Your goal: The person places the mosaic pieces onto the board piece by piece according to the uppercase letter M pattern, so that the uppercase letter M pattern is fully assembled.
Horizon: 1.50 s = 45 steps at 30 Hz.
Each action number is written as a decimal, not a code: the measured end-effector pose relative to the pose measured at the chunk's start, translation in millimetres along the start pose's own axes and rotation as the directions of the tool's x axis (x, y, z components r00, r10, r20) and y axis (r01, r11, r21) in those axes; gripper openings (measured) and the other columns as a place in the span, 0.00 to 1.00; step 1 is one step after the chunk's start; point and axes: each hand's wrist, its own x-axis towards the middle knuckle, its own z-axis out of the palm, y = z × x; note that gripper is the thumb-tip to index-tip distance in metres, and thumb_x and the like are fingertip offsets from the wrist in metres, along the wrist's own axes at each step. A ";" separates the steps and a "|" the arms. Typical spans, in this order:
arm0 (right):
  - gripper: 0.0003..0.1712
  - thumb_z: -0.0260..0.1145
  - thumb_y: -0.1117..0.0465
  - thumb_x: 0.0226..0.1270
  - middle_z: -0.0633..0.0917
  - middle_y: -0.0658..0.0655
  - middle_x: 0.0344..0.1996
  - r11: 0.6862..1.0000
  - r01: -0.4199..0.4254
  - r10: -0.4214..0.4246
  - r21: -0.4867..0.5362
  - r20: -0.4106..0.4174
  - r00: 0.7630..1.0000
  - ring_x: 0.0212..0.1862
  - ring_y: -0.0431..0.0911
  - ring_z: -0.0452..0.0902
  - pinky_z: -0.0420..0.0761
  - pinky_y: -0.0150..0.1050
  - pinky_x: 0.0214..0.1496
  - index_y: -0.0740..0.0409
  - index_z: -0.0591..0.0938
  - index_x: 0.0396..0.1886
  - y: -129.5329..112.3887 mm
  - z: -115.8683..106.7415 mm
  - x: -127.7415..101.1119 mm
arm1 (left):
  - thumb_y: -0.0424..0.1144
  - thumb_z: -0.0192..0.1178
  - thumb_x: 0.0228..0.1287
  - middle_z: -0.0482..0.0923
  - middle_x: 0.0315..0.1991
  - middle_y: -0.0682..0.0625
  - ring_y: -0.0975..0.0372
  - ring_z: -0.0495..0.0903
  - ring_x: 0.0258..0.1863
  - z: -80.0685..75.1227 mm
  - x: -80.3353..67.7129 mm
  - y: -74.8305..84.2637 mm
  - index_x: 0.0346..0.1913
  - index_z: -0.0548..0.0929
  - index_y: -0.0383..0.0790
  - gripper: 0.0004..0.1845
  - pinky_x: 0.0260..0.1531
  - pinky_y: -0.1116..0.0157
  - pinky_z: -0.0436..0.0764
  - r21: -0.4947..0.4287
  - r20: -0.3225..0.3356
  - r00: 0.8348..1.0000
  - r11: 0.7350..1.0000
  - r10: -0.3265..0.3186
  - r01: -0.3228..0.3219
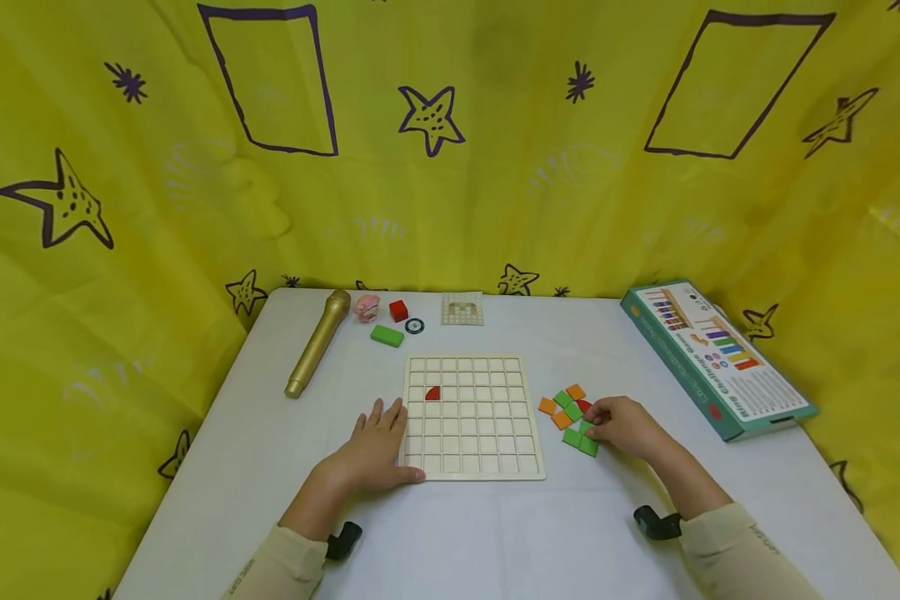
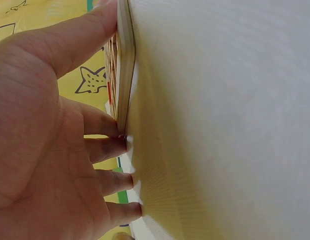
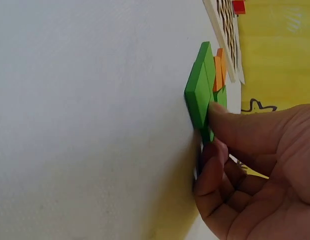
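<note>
A pale wooden grid board (image 1: 468,427) lies mid-table, with one red quarter-circle piece (image 1: 433,393) in a cell at its upper left. My left hand (image 1: 373,450) rests at the board's left side, fingers spread and thumb on the near corner; the left wrist view shows the thumb against the board's edge (image 2: 126,65). Right of the board, my right hand (image 1: 624,427) reaches into loose tiles, thumb and forefinger bent around a green tile (image 3: 207,134). Its thumb touches neighbouring green tiles (image 3: 199,92). I cannot tell whether the fingers grip. A red piece (image 1: 584,406) shows at the forefinger, partly hidden.
Orange tiles (image 1: 562,421) lie among the green ones. Behind the board are a patterned card (image 1: 462,308), a green block (image 1: 387,336), a red cube (image 1: 398,311), a small dark ring (image 1: 415,326) and a pink figure (image 1: 367,308). A gold microphone (image 1: 319,342) lies left, a game box (image 1: 720,358) right.
</note>
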 end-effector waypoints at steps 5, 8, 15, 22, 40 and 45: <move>0.09 0.71 0.69 0.61 0.82 0.56 0.34 1.000 0.009 -0.009 -0.026 0.002 1.000 0.38 0.50 0.75 0.78 0.44 0.43 0.68 0.83 0.40 -5.1 1.8 -0.7 | 0.64 0.68 0.57 0.47 0.79 0.36 0.39 0.41 0.78 0.8 0.4 -0.2 0.78 0.54 0.28 0.59 0.73 0.40 0.48 0.006 0.000 1.000 1.000 -0.003 0.003; 0.08 0.71 0.70 0.62 0.81 0.56 0.33 0.999 0.011 -0.011 -0.035 0.007 1.000 0.39 0.50 0.75 0.78 0.44 0.43 0.68 0.82 0.40 -5.6 3.1 -0.2 | 0.64 0.68 0.58 0.47 0.79 0.36 0.39 0.41 0.78 0.7 0.1 -0.2 0.78 0.54 0.28 0.59 0.73 0.40 0.48 0.005 0.001 1.000 1.000 -0.003 0.003; 0.08 0.70 0.70 0.61 0.80 0.56 0.33 0.998 0.019 -0.019 -0.054 -0.003 1.000 0.38 0.50 0.73 0.77 0.46 0.44 0.66 0.81 0.39 -7.1 3.7 -1.6 | 0.64 0.68 0.58 0.48 0.79 0.36 0.38 0.41 0.78 -0.3 -0.2 1.2 0.77 0.54 0.28 0.59 0.72 0.40 0.49 0.015 -0.008 1.000 1.000 0.004 -0.004; 0.09 0.72 0.68 0.62 0.82 0.54 0.35 0.998 0.022 -0.025 -0.064 -0.040 0.999 0.39 0.50 0.75 0.78 0.46 0.45 0.63 0.83 0.41 -5.1 5.3 -4.5 | 0.63 0.69 0.57 0.48 0.79 0.36 0.38 0.41 0.78 -1.0 -2.0 3.1 0.77 0.54 0.28 0.58 0.72 0.40 0.49 -0.004 -0.002 1.000 1.000 -0.003 0.003; 0.09 0.73 0.67 0.62 0.84 0.52 0.37 0.996 0.073 -0.072 0.044 -0.026 0.997 0.42 0.49 0.77 0.79 0.46 0.48 0.61 0.86 0.42 5.7 0.5 1.9 | 0.64 0.69 0.56 0.48 0.79 0.36 0.39 0.41 0.78 0.8 -1.0 0.3 0.77 0.55 0.28 0.59 0.73 0.40 0.48 -0.007 -0.011 1.000 1.000 -0.002 0.002; 0.10 0.72 0.67 0.62 0.85 0.53 0.37 0.996 0.076 -0.074 0.048 -0.047 0.996 0.42 0.49 0.78 0.79 0.45 0.47 0.62 0.86 0.43 -0.4 -1.4 8.2 | 0.64 0.69 0.57 0.48 0.80 0.37 0.39 0.41 0.78 0.9 -0.9 0.5 0.77 0.55 0.29 0.58 0.73 0.40 0.48 -0.005 -0.005 1.000 1.000 -0.006 0.006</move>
